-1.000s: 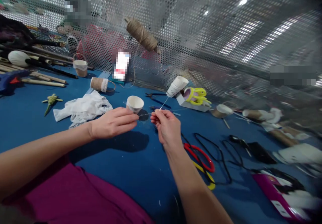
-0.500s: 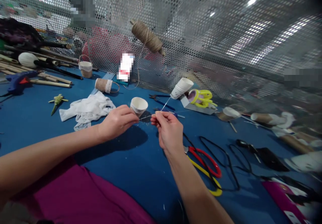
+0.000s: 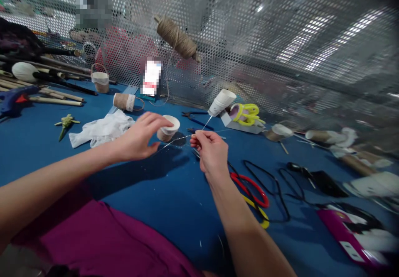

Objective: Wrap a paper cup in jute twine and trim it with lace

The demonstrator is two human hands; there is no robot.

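A thin, shiny twisted wire (image 3: 178, 138) is pinched between the thumb and fingers of my right hand (image 3: 212, 150). It stretches leftward from the fingertips, with loose strands at its far end. My left hand (image 3: 139, 138) is open, thumb and fingers apart, near those strands. Just behind its fingers stands a small paper cup (image 3: 167, 133) with a pale band, partly covered by the fingertips. Beyond my right hand, a stack of white paper cups (image 3: 222, 101) leans at a tilt. Red and yellow handled scissors (image 3: 255, 192) lie beside my right forearm, their blades partly hidden by the hand.
White lace fabric (image 3: 102, 128) lies left of my left hand. Twine-wrapped little baskets (image 3: 124, 102) and pliers (image 3: 199, 121) are behind. A twine spool (image 3: 176, 38) hangs at the mesh panel. Black cord (image 3: 282, 204) and a purple power strip (image 3: 346, 237) are at right.
My left hand has let go of the wire's left end and opened, lifting its fingers beside the cup. My right hand keeps its pinch. The view has shifted slightly.
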